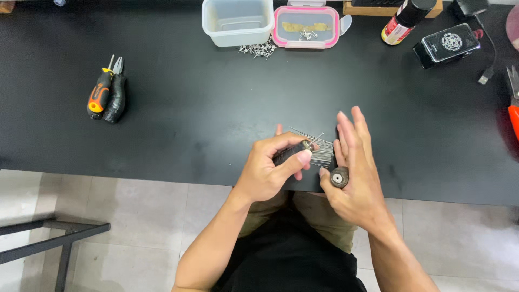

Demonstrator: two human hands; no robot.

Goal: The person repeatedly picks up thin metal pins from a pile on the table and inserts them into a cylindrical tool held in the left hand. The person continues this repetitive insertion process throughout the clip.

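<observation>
Nearest, at desk [162, 124] near edge, a bit right of centre: left hand [267, 170] curled tight around dark tool handle [286, 153], thumb pressed by its metal collar, thin metal tip [316, 138] poking up-right. Just beside it, right hand [354, 178] w/ fingers stretched out and loose, only thumb & lower fingers pinching a small round dark piece [339, 177] w/ pale centre. Between both hands, fan of thin metal wires [319, 148], touching tool tip; how held, cannot tell, partly hidden behind right palm. Further out, toward left edge: orange-black screwdriver [99, 93] lying right against dark-handled pliers [115, 93], well apart from hands. At far edge, centre: clear plastic tub [238, 21], small heap of metal bits [258, 50] just in front of it; next to tub on right, pink-rimmed box [306, 26] w/ more bits inside. Far right corner: dark bottle w/ red-yellow label [405, 20], tilted, then black boxy device [447, 44] w/ cable [489, 65]. At right edge, orange-handled tool [513, 116], mostly cut off.
</observation>
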